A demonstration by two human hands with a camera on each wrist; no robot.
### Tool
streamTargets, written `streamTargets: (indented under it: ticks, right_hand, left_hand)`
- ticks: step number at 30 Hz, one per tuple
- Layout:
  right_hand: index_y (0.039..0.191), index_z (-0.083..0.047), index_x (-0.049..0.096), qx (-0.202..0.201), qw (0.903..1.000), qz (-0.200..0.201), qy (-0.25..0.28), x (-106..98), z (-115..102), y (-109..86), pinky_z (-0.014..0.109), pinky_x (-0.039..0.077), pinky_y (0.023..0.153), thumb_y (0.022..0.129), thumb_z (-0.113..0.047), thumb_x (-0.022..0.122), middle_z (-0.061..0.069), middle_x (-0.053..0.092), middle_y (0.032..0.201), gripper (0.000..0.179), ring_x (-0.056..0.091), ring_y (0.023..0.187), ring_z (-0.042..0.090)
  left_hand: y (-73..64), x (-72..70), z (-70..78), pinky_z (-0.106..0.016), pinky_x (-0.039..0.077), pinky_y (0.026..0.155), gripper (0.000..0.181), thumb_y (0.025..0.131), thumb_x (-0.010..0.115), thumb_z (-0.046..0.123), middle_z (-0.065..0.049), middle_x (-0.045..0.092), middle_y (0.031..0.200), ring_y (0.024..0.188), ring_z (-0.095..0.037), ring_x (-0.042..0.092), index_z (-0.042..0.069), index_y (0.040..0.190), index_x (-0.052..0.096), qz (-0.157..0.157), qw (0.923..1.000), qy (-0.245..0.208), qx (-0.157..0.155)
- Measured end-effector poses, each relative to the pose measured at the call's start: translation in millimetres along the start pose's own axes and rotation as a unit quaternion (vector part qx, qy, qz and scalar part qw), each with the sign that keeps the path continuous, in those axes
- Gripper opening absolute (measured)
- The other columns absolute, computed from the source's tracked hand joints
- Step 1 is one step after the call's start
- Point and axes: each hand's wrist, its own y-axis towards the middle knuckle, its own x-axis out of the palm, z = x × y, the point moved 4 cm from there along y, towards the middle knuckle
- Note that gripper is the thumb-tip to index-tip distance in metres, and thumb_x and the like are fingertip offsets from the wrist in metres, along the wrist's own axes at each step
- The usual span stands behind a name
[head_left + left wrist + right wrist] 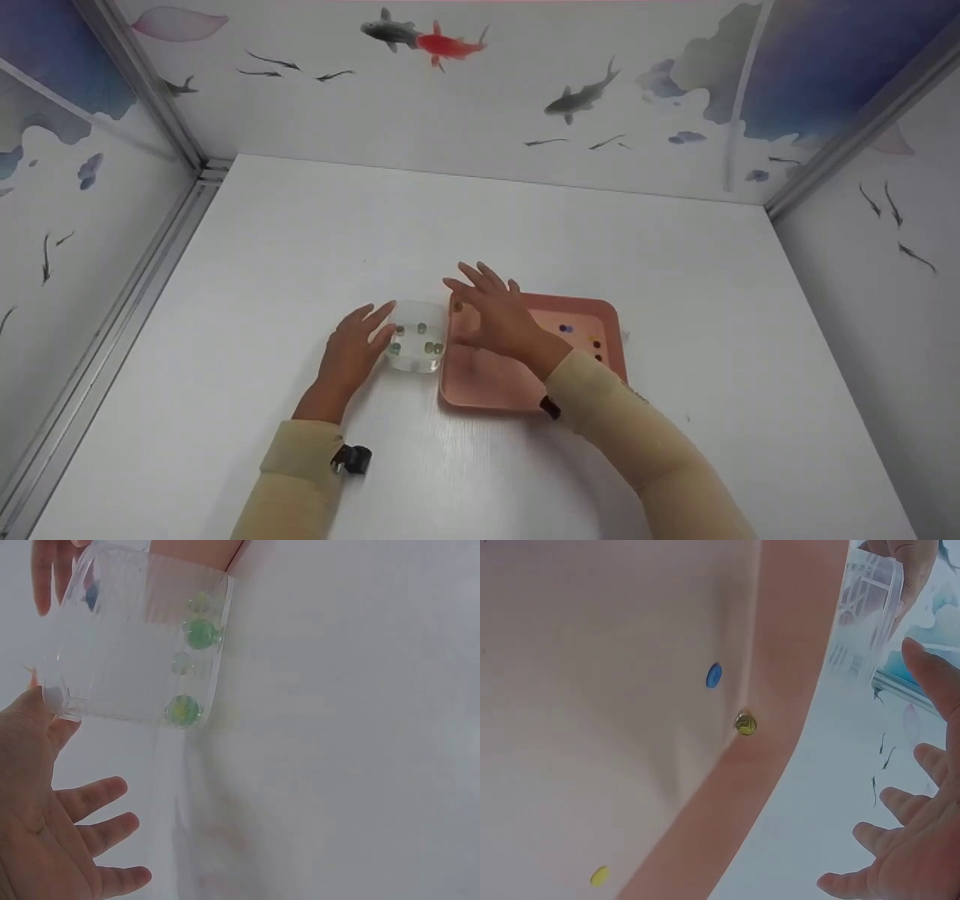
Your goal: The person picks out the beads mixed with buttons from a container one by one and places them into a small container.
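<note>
A clear plastic box (416, 367) stands left of the pink tray (487, 405), with several green and yellow glass marbles (201, 634) at its bottom. At the box's left side is my left hand (351, 360); its thumb and index finger pinch the rim, and the other fingers spread away. My right hand (502, 319) is over the tray's left part, fingers extended and apart, holding nothing. A glass marble (745, 724) lies in the tray by its wall, close to a blue button-like disc (714, 675). A yellow disc (600, 875) lies farther along.
More small discs (596, 344), dark and yellow, lie in the tray's right part. The white table (300, 202) is bounded by panels printed with fish (450, 46) and by metal frame bars (150, 97).
</note>
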Motion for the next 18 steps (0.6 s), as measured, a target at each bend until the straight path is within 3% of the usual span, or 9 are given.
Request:
streamTargets:
  ticks: [7,10,13,18]
  right_hand:
    - [0.139,-0.024,0.051,-0.013,0.9994,0.008,0.032,-4.3,6.1,-0.1,0.069,0.017,0.109,0.079,-0.034,0.081,0.002,0.026,0.159,0.067,0.016,0.148,0.029]
    - [0.14,-0.021,0.051,-0.023,0.9984,0.01,0.051,-4.8,10.1,-0.1,0.068,0.019,0.109,0.081,-0.03,0.08,0.004,0.027,0.158,0.066,0.016,0.147,0.031]
    - [0.147,-0.017,0.042,-0.032,0.997,0.013,0.069,-5.2,14.5,-0.2,0.064,0.02,0.11,0.082,-0.026,0.079,0.005,0.027,0.158,0.076,0.017,0.147,0.032]
    - [0.146,-0.013,0.043,-0.054,0.9955,0.029,0.072,-4.8,19.9,1.0,0.06,0.024,0.111,0.082,-0.022,0.079,0.008,0.032,0.156,0.074,0.021,0.145,0.033]
  left_hand:
    - [-0.2,-0.2,-0.1,-0.06,0.026,0.111,0.047,0.102,0.048,0.035,-0.021,0.039,0.149,0.138,-0.042,0.033,0.02,0.146,0.044,-0.003,0.9999,0.008,-0.006]
    - [-0.4,-0.6,0.6,-0.06,0.026,0.111,0.047,0.102,0.048,0.035,-0.02,0.04,0.149,0.138,-0.041,0.033,0.02,0.146,0.045,0.001,0.9999,0.01,-0.007]
    - [-0.8,-0.8,1.5,-0.059,0.027,0.111,0.047,0.102,0.048,0.035,-0.02,0.04,0.148,0.138,-0.041,0.034,0.021,0.146,0.045,0.002,0.9999,0.015,-0.006]
    - [-0.9,-1.0,0.7,-0.06,0.027,0.11,0.047,0.102,0.048,0.035,-0.02,0.041,0.147,0.137,-0.041,0.035,0.021,0.146,0.045,0.002,0.9999,0.014,-0.002]
